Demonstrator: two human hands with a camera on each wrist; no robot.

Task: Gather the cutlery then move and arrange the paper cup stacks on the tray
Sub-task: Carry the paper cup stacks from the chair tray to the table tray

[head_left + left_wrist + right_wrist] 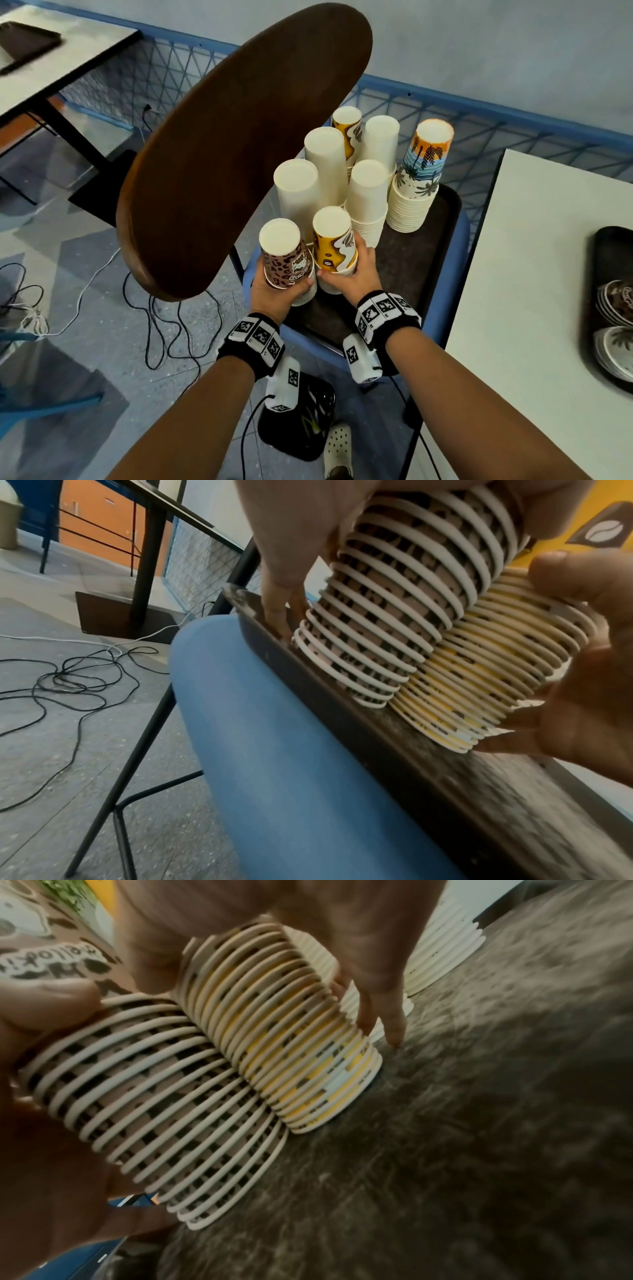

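A dark tray point(428, 260) lies on a blue chair seat point(274, 737) and holds several upside-down paper cup stacks. My left hand point(274, 291) grips the leopard-print stack point(286, 253) at the tray's near left edge; its rims point(377, 615) touch the tray. My right hand point(356, 270) grips the yellow coffee-print stack point(334, 240) right beside it, standing on the tray point(479, 1123). The two stacks point(205, 1096) touch each other. Behind them stand plain white stacks point(366, 192), another yellow stack point(346, 126) and a palm-print stack point(421, 164). No cutlery shows.
The chair's brown wooden backrest point(239, 154) rises at the left of the tray. A white table point(531, 308) at the right carries a second dark tray with paper plates point(616, 308). Cables point(164, 325) trail on the floor; a blue mesh fence point(513, 130) runs behind.
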